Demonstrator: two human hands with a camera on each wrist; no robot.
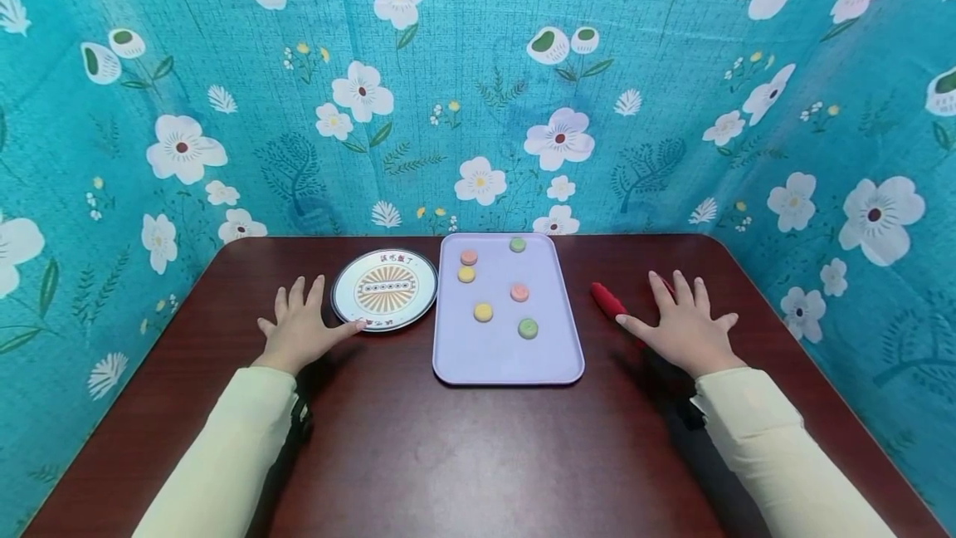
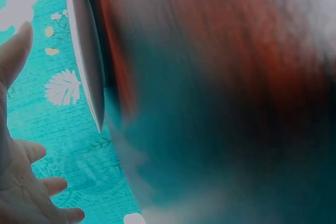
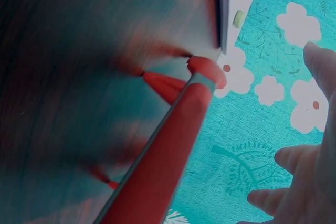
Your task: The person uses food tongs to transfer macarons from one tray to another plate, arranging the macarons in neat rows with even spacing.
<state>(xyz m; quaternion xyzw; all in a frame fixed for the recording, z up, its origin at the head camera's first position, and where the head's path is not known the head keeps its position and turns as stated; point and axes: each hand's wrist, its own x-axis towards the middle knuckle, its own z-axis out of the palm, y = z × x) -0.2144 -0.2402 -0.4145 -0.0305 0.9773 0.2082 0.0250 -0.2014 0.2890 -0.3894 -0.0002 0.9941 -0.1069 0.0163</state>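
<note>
Head view: a person's left hand [image 1: 302, 330] and right hand [image 1: 690, 335] spread wide above a dark wooden table [image 1: 485, 455], backs up and fingers splayed, neither one holding anything. The left thumb reaches across the near rim of a white plate [image 1: 384, 289], though the left wrist view shows a gap between the two. The right hand is poised over red tongs [image 1: 608, 301], partly hidden beneath it; in the right wrist view, its visible fingers are clear of them and grip nothing. Between the hands, and well apart from both, sits a lilac tray [image 1: 508, 364] bearing six small round sweets: two pink ones [image 1: 519, 293], two yellow ones [image 1: 483, 312] and two green ones [image 1: 528, 328]. The plate lies just beside the tray's left edge, the tongs to its right. Pale sleeves [image 1: 217, 455] cover both forearms; a teal floral cloth [image 1: 441, 31] hangs behind.
</note>
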